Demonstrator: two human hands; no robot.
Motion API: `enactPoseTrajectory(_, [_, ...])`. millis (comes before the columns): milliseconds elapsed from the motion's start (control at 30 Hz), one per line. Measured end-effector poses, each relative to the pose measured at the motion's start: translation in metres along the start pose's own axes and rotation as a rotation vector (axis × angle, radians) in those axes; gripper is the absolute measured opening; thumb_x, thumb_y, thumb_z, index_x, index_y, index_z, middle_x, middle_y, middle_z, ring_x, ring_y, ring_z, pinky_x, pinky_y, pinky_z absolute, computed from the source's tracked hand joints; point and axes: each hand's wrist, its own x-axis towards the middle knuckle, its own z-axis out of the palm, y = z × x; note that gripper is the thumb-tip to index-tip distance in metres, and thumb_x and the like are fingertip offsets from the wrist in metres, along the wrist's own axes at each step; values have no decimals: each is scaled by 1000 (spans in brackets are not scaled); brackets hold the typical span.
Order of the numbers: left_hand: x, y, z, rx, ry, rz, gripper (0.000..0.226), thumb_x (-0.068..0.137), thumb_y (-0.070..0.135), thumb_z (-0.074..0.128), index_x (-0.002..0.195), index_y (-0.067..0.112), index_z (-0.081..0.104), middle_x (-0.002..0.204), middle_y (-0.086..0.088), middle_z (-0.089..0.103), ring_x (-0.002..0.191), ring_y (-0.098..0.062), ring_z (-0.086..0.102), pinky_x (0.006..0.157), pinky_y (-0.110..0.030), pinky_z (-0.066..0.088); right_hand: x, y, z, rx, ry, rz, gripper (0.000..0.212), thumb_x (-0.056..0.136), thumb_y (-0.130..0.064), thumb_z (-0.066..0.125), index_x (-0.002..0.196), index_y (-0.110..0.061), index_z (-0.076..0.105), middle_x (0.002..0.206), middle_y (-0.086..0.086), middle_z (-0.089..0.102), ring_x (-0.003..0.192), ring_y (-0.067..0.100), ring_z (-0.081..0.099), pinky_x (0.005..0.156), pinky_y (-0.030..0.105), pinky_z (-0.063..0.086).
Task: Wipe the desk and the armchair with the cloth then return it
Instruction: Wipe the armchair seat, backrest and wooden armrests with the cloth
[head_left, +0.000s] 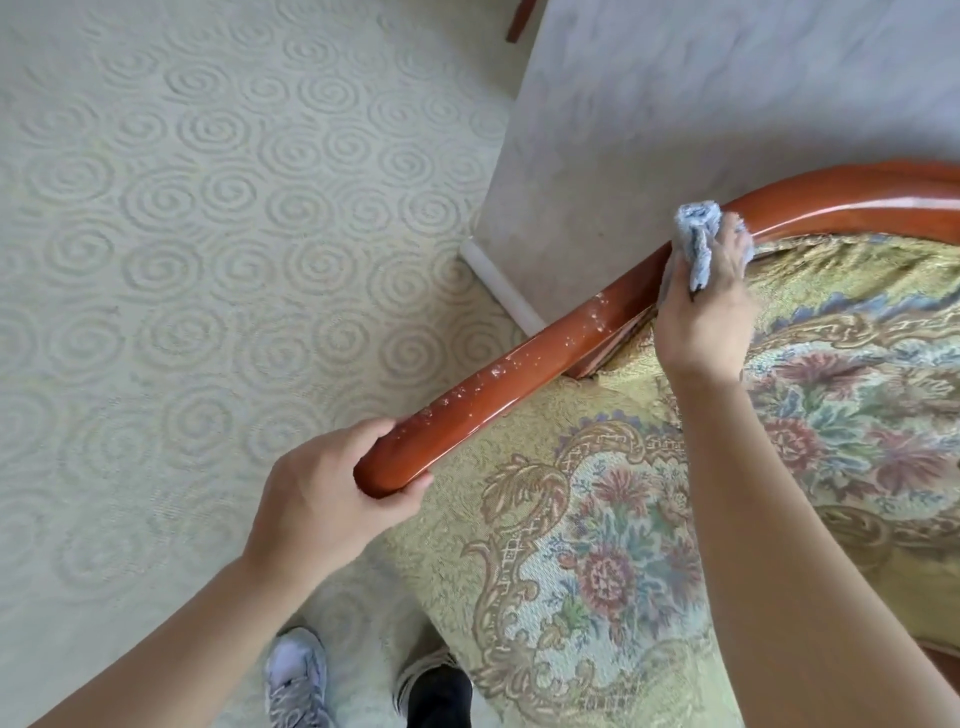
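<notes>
Head view, straight down over armchair (649, 545) and carpet (156, 260). Left hand (322, 499) wrapped round the rounded front end of the glossy reddish wooden armrest (519, 379), fingers (410, 496) curled beneath, thumb over the top. Right hand (706, 312) farther along the same rail, near the bend into the chair back, fingers clamped on a bunched pale blue cloth (696, 234). Cloth pressed against the wood, one fold sticking up above the knuckles, another trailing down across the back of the hand. White specks and droplets scattered over the armrest between the two hands. Seat upholstered in yellow-green fabric with a woven floral medallion in red, blue and tan. Pale textured wall corner (675, 130) with white skirting board (498, 286) just behind the armrest. Carpet light green with raised spiral pattern. Two shoes at the bottom edge: a grey and white trainer (296, 680) and a darker one (436, 691) beside it, close to the seat front. Sliver of dark red wood (522, 21) at the top edge, identity unclear.
</notes>
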Motion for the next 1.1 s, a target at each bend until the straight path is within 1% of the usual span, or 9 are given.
enactPoseTrajectory(133, [-1,-1,2,4,25,39,49,74,58,72,113,28,72,75,19,71,64,-1,65,62,-25,56,-25,-12,21,-11,-66,-60,47,106,-30,41,149,-12,41,161,8,30,152,28,17,123,38,19])
enactPoseTrajectory(267, [-2,-1,2,-6,46,54,52,73,59,66,115,29,72,80,17,74,69,-4,68,65,-30,58,-55,-26,31,100,-122,6,46,104,-36,44,146,-19,48,159,4,36,151,26,22,122,40,24])
enactPoseTrajectory(433, [-3,0,5,0,78,66,52,74,60,64,114,27,72,83,12,74,68,-10,69,62,-33,58,-93,-38,35,317,-150,71,47,96,-44,43,129,-17,63,135,10,63,132,31,52,107,48,42])
enactPoseTrajectory(533, [-3,-1,7,-4,85,58,48,76,58,72,114,29,71,84,12,74,70,-10,69,62,-33,58,-115,-46,36,386,-167,70,50,95,-47,42,129,-17,64,138,8,61,138,25,47,110,45,40])
enactPoseTrajectory(700, [-4,0,3,-40,70,56,48,74,52,79,116,29,72,82,10,73,68,-11,67,62,-32,57,-160,-73,33,518,-199,-146,31,101,-30,45,128,-45,51,142,-12,53,141,15,42,116,53,32])
enactPoseTrajectory(833, [-2,2,3,-76,88,51,31,68,42,86,90,24,73,61,14,52,54,-7,49,53,-23,43,-190,-73,38,378,-366,-462,33,100,-16,46,127,-12,63,144,3,55,145,18,36,122,45,20])
enactPoseTrajectory(933, [0,-1,2,-85,69,55,29,70,49,79,89,28,73,64,15,60,56,-5,54,54,-24,48,-177,-63,38,293,-371,-650,34,99,-15,47,128,-5,61,144,3,53,144,19,38,119,47,28])
enactPoseTrajectory(1000, [0,-2,2,-96,40,63,37,72,50,79,104,33,74,73,17,67,62,-1,60,60,-19,51,-155,-54,39,265,-287,-581,35,101,-19,47,130,-4,59,141,0,52,140,17,40,114,49,38])
enactPoseTrajectory(1100, [-1,-2,2,-104,59,40,41,70,46,84,108,35,73,72,21,65,64,2,59,62,-5,43,-119,-42,37,214,-168,-345,40,102,-26,50,133,-2,57,138,10,57,133,15,43,107,50,46])
